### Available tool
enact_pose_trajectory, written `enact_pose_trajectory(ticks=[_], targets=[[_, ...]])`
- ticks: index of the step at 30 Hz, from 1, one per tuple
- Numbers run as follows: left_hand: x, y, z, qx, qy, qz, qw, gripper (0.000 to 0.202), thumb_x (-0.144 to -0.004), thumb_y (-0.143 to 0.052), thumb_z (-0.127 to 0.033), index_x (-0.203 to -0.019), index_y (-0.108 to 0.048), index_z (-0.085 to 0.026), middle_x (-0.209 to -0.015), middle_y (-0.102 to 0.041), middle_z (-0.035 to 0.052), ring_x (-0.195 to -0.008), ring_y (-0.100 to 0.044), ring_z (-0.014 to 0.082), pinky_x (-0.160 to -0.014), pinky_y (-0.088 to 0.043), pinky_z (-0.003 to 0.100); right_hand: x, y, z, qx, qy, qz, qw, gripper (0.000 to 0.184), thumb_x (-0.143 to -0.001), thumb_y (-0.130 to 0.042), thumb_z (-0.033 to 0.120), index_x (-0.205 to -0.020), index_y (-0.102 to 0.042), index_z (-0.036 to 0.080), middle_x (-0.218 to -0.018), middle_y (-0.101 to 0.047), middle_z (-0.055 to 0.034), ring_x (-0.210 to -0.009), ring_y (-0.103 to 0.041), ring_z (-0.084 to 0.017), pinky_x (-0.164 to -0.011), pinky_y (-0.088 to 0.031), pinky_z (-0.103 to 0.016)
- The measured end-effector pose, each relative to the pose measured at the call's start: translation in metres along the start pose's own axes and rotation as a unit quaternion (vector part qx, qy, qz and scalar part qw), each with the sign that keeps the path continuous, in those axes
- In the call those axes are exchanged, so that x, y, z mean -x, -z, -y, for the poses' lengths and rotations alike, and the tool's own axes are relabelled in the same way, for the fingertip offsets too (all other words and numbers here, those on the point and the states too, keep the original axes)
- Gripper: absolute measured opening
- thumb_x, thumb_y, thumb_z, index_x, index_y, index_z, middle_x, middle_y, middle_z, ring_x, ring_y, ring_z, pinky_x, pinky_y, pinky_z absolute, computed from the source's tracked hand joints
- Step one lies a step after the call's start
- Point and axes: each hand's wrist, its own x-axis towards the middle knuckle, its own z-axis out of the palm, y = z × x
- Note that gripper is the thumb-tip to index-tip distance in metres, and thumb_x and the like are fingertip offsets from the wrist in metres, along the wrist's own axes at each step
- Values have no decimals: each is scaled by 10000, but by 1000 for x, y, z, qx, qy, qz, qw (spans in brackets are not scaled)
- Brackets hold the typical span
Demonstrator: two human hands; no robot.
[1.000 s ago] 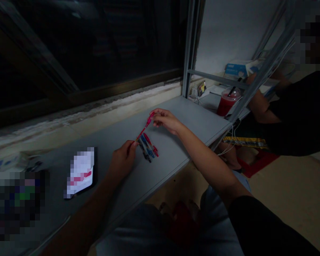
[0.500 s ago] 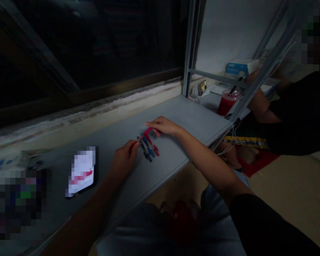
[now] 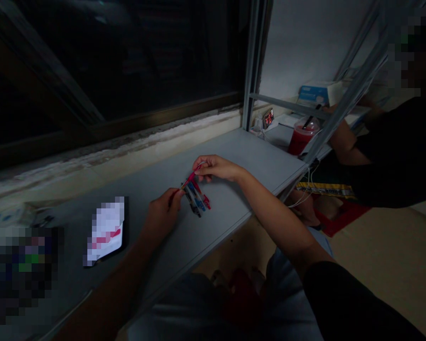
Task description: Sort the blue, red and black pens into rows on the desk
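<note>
The left hand and right hand held a red pen over the table.
Fingers clamped each end; a slip might have scattered the loose pens beneath.

Right hand, red pen lower

Dim makeshift work room: grey metal-frame bench along dark window, bare wall, co-worker seated at adjoining bench with red drink cup.
</note>
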Motion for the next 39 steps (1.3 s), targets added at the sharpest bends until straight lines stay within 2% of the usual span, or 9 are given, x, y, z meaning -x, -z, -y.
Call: enact_pose_trajectory(ticks=[4, 6, 10, 13, 15, 19, 24, 30, 39], targets=[[0, 0, 1, 3, -14, 8, 1000, 429, -982, -412, -554, -994, -678, -217, -668, -616, -10, -588, -588, 183, -625, -428, 285, 2, 0, 0, 87, -53, -3, 995, 480, -996, -630, 548, -715, -602, 159, -431, -574, 32, -360, -458, -70, -407, -382, -194], [0, -1, 1, 2, -20, 10, 1000, 423, -981, -418, -554, -973, -674, -217, -668, -615, -9, -591, -591, 183, -633, -432, 286, 2, 1, 1, 105, -56, -20, 993, 519, -1001, -594, 599, -724, -609, 161, -428, -570, 32, -343, -437, -68, -388, -358, -198], [0, -1, 2, 4, -11, -1, 1000, 434, -1002, -397, -543, -1028, -687, -221, -675, -619, -9, -598, -600, 185, -631, -436, 285, 1, 2, 1, 40, 4, -28, 999, 368, -837, -844, 471, -910, -652, 165, -698, -737, 20, -507, -567, -59, -500, -451, -172], [0, 0, 2, 6, -7, -2, 1000, 428, -999, -401, -541, -1030, -687, -225, -677, -626, -5, -609, -612, 192, -637, -443, 288, 0, 3, 0, 96, -35, -40, 994, 514, -953, -677, 583, -677, -605, 156, -506, -618, 6, -442, -512, -68, -465, -418, -191], [1, 0, 1, 8, -6, 1, 1000, 426, -998, -402, -546, -1029, -684, -228, -682, -633, -4, -609, -615, 194, -638, -443, 292, 0, 3, -1, 110, -37, -54, 992, 552, -978, -616, 619, -675, -607, 158, -483, -602, 4, -414, -483, -71, -442, -394, -199], [2, 0, 2, 9, -15, -4, 1000, 391, -1000, -405, -534, -943, -656, -239, -680, -630, -9, -611, -605, 185, -655, -446, 288, -1, 2, -1, 52, 23, -33, 998, 407, -797, -859, 508, -858, -667, 155, -683, -725, 11, -517, -554, -70, -514, -444, -187], [2, -2, 3, 23, -33, 5, 999, 357, -1006, -432, -514, -885, -625, -238, -684, -624, -16, -623, -610, 175, -676, -455, 280, -1, 0, -6, 138, -35, -43, 989, 542, -902, -720, 597, -623, -607, 146, -432, -543, 34, -420, -471, -72, -481, -370, -202], [3, -2, 4, 30, -30, -3, 999, 367, -1017, -416, -507, -924, -648, -238, -685, -637, -19, -608, -603, 174, -678, -463, 280, 0, -3, -2, 104, 19, -21, 994, 526, -821, -766, 654, -754, -636, 149, -627, -662, 14, -513, -518, -75, -529, -414, -205], [6, -3, 6, -2, -41, -7, 999, 416, -1028, -426, -519, -942, -698, -216, -684, -657, -6, -600, -626, 169, -651, -450, 273, -1, -1, -9, 170, 1, 42, 985, 528, -947, -633, 621, -702, -592, 157, -487, -516, 57, -460, -423, -71, -506, -337, -212]])
